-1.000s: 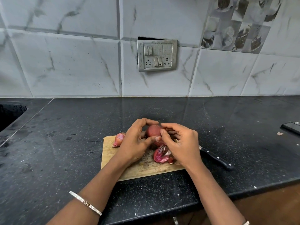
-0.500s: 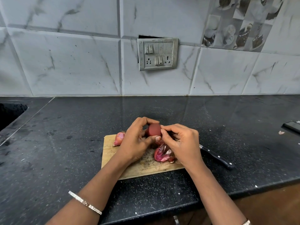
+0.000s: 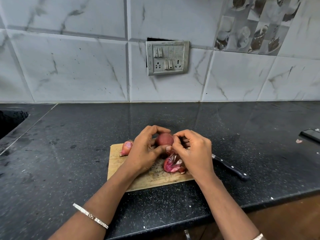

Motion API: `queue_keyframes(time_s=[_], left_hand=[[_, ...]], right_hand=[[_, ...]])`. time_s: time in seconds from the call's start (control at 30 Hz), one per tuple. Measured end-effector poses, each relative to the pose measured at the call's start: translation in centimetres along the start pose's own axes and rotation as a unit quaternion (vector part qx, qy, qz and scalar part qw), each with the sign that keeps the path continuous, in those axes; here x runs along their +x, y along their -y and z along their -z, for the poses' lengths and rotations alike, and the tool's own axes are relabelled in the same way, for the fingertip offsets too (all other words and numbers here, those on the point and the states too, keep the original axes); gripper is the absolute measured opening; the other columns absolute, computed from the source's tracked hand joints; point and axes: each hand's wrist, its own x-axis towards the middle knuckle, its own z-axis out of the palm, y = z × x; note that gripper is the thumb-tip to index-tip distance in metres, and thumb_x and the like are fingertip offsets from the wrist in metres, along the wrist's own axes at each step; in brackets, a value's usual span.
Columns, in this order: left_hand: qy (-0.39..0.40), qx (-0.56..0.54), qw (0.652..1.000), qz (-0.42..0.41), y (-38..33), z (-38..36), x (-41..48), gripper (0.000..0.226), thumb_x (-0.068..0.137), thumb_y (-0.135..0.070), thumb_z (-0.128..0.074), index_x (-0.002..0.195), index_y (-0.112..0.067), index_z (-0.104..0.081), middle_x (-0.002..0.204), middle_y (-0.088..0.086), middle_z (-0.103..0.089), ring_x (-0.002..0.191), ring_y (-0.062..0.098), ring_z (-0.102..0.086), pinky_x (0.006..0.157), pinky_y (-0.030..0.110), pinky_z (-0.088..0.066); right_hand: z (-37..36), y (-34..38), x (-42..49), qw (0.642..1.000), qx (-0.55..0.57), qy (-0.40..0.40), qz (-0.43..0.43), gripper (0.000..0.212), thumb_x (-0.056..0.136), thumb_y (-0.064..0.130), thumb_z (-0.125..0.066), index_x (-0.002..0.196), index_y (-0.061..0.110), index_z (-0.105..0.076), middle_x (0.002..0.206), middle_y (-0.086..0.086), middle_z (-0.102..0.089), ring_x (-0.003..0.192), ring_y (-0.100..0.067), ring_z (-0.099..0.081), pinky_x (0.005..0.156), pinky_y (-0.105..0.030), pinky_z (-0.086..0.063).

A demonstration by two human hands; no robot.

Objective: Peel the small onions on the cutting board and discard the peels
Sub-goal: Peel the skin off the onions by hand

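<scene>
A small reddish onion [image 3: 164, 139] is held above the wooden cutting board [image 3: 147, 179]. My left hand [image 3: 147, 151] grips it from the left, thumb under it. My right hand [image 3: 194, 151] pinches at its right side with curled fingertips. Beneath my right hand a pile of pink onion peels [image 3: 173, 164] lies on the board. A second onion [image 3: 126, 147] with its skin on lies at the board's far left corner.
A black-handled knife [image 3: 230, 168] lies on the black counter [image 3: 69, 161] just right of the board, its blade hidden behind my right hand. A sink opening [image 3: 10, 122] is at far left, a dark flat object [image 3: 310, 135] at far right.
The onion has turned slightly in my left hand, and my right fingertips have shifted along its right side. Everything else lies as before.
</scene>
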Motion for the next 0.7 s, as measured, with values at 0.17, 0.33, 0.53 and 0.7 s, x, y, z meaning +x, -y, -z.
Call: queue_keyframes(time_s=[0.17,0.33,0.53,0.7], left_hand=[[-0.024,0.011,1.0,0.003,-0.09,0.13,0.17,0.043,0.079,-0.015,-0.085,0.117,-0.024,-0.069,0.117,-0.006,-0.064,0.106,0.01,-0.065,0.084,0.035,-0.061],[-0.02,0.012,1.0,0.011,0.07,0.21,0.26,0.043,0.079,-0.019,-0.086,0.118,-0.025,-0.069,0.116,-0.005,-0.069,0.106,0.013,-0.066,0.091,0.041,-0.059],[-0.022,-0.008,0.999,0.036,0.36,0.17,0.36,0.047,0.078,-0.003,-0.085,0.118,-0.019,-0.068,0.115,0.0,-0.07,0.105,0.015,-0.069,0.089,0.035,-0.061],[-0.02,-0.02,0.999,0.042,0.27,0.11,0.26,0.05,0.076,0.005,-0.084,0.117,-0.014,-0.064,0.113,0.001,-0.07,0.092,0.015,-0.073,0.081,0.029,-0.061]], right_hand=[[0.41,-0.32,0.1,0.998,-0.034,-0.031,-0.035,0.006,0.082,0.01,-0.076,0.083,0.014,-0.073,0.076,0.009,-0.07,0.067,-0.006,-0.065,0.063,-0.03,-0.056],[0.53,0.02,-0.04,0.997,-0.066,0.014,-0.032,0.011,0.077,0.017,-0.076,0.087,0.022,-0.078,0.087,0.012,-0.072,0.083,-0.009,-0.064,0.073,-0.027,-0.052],[0.44,0.03,-0.09,0.999,-0.046,0.013,-0.011,0.018,0.086,0.016,-0.065,0.099,0.018,-0.077,0.094,0.011,-0.071,0.091,-0.008,-0.06,0.079,-0.025,-0.05],[0.35,0.22,-0.1,0.999,0.011,0.037,0.023,0.022,0.092,0.016,-0.069,0.113,0.014,-0.076,0.105,0.006,-0.073,0.099,-0.005,-0.066,0.087,-0.022,-0.053]])
